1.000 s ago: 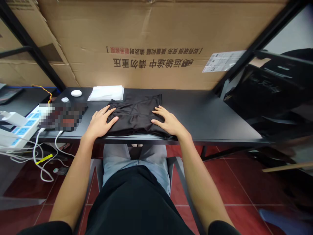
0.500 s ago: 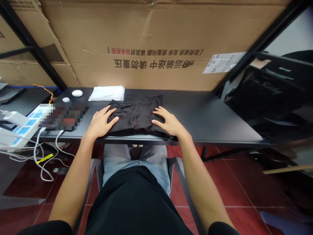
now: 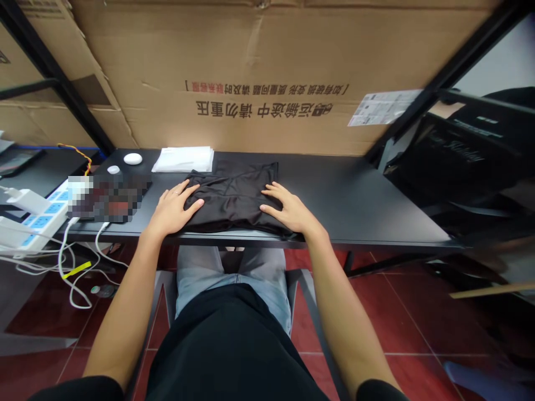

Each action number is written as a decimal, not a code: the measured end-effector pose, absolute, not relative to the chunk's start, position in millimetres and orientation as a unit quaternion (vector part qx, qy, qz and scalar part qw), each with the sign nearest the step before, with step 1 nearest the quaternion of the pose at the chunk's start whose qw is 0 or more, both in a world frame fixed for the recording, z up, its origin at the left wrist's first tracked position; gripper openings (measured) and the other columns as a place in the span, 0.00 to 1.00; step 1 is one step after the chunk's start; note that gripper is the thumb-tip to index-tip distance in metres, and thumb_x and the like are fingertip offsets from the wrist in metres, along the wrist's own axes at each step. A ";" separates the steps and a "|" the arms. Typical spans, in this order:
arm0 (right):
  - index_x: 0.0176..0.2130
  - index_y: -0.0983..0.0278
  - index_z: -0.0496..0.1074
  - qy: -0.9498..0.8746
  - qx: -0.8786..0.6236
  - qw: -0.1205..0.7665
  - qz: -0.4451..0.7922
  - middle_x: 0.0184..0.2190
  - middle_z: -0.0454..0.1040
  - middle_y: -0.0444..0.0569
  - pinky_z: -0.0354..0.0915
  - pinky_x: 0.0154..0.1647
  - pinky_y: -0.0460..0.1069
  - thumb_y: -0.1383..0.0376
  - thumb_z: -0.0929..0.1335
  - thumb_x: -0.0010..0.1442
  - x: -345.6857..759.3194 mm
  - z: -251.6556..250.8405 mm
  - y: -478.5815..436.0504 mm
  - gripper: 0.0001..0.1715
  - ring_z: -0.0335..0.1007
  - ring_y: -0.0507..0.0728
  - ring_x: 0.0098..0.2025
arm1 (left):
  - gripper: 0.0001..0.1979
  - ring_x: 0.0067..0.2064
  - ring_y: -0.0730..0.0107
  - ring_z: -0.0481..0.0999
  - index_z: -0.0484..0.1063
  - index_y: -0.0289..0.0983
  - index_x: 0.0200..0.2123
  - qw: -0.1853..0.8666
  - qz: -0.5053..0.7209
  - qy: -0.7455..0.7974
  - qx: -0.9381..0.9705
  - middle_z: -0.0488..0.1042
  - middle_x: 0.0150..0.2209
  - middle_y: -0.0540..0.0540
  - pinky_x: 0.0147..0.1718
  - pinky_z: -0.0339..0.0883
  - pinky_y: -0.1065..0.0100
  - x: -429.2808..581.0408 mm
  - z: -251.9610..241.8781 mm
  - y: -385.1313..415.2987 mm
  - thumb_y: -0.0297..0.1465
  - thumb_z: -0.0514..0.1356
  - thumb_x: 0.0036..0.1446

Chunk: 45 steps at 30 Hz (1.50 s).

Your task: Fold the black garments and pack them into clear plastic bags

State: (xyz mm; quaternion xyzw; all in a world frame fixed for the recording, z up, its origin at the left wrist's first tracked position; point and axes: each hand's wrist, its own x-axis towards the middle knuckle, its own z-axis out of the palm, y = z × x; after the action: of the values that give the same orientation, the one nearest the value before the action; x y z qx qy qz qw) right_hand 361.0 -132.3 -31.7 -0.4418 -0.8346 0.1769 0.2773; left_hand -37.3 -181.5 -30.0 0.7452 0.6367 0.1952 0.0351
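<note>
A folded piece of black satiny cloth point(image 3: 232, 203), possibly shorts, lies flat on the black table point(image 3: 355, 214), near its front edge. My left hand point(image 3: 173, 210) rests palm down on the cloth's left side, its fingertips on the fabric. My right hand point(image 3: 287, 210) presses flat on the right side, fingers spread. Neither hand grips anything. A stack of folded white paper or cloth point(image 3: 184, 159) sits just beyond the black cloth, nearest my left hand.
A white power strip point(image 3: 44, 214) with white cables hanging down stands at the left. A pixelated item point(image 3: 111, 197), a white oval object point(image 3: 132, 159) and a small white disc point(image 3: 113, 169) lie on the table. Cardboard point(image 3: 267, 67) stands behind it, with black-framed shelving at right.
The view has levelled slightly as my head shifted. My hands and the black cloth stay in the same place.
</note>
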 end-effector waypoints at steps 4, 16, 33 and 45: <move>0.70 0.55 0.79 -0.835 -0.440 0.279 0.176 0.77 0.72 0.55 0.57 0.85 0.73 0.45 0.73 0.75 361.4 -32.4 -131.4 0.33 0.56 0.71 0.85 | 0.34 0.83 0.46 0.60 0.69 0.49 0.79 0.031 0.194 0.638 0.745 0.61 0.83 0.40 0.81 0.54 0.38 -37.3 -29.7 -181.6 0.56 0.53 0.79; 0.70 0.56 0.79 -0.836 -0.435 0.286 0.173 0.77 0.73 0.56 0.58 0.85 0.73 0.44 0.73 0.75 363.4 -37.4 -127.9 0.34 0.57 0.72 0.85 | 0.34 0.83 0.46 0.62 0.70 0.48 0.78 0.021 0.205 0.635 0.744 0.63 0.83 0.41 0.81 0.55 0.39 -38.1 -34.2 -179.8 0.56 0.52 0.80; 0.70 0.56 0.79 -0.837 -0.434 0.286 0.168 0.77 0.72 0.56 0.58 0.85 0.73 0.44 0.73 0.75 364.0 -38.3 -127.8 0.33 0.57 0.72 0.85 | 0.34 0.83 0.46 0.61 0.69 0.48 0.78 0.021 0.203 0.635 0.745 0.62 0.83 0.41 0.81 0.54 0.37 -38.8 -34.8 -179.2 0.56 0.52 0.80; 0.70 0.57 0.79 -0.839 -0.433 0.285 0.166 0.77 0.73 0.58 0.58 0.85 0.73 0.44 0.72 0.75 363.2 -37.8 -127.3 0.34 0.57 0.71 0.85 | 0.34 0.83 0.46 0.62 0.70 0.48 0.78 0.020 0.206 0.634 0.745 0.62 0.83 0.41 0.81 0.55 0.38 -38.6 -34.8 -179.7 0.56 0.51 0.80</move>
State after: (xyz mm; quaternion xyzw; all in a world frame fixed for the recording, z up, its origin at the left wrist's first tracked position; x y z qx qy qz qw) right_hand 363.2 -127.3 -37.8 -0.4329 -0.8390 0.1658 0.2848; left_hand -38.6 -179.7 -34.8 0.7451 0.6338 0.2064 0.0203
